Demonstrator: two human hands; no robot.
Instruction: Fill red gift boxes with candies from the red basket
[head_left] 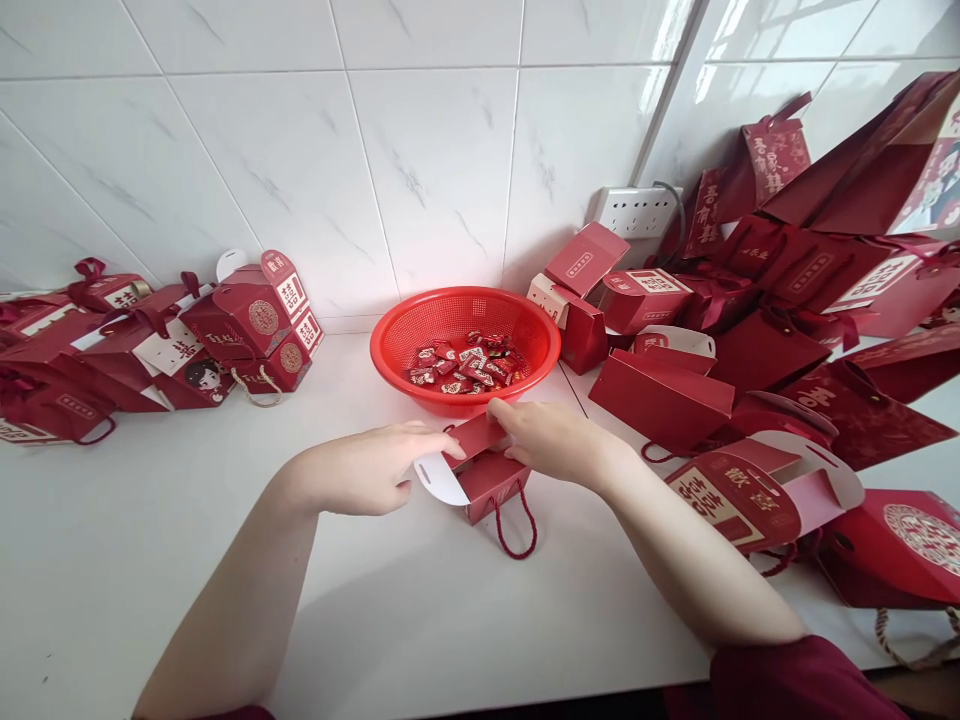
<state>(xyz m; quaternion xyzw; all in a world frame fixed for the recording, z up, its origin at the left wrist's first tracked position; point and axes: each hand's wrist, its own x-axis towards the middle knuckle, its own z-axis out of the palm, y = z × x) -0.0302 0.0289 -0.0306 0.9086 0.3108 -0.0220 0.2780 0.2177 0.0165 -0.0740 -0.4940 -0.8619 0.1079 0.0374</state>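
Nearest my camera is a maroon sleeve (795,685), lower right. Left hand (375,465): fingers half bent, touching the white flap (441,482) of the box (484,495); I cannot tell whether it grips. Right hand (551,440): fingers bent, gripping the box at its far right side. I locate the box mid-way along the white tabletop (375,620), just in front of a red basket (465,300) of wrapped packets (472,368). Behind: marbled tile wall (420,150), socket strip (637,212). Cartons (232,305) crowd both sides. Legible: 囍 and 歡喜 on a right-hand carton (720,470).
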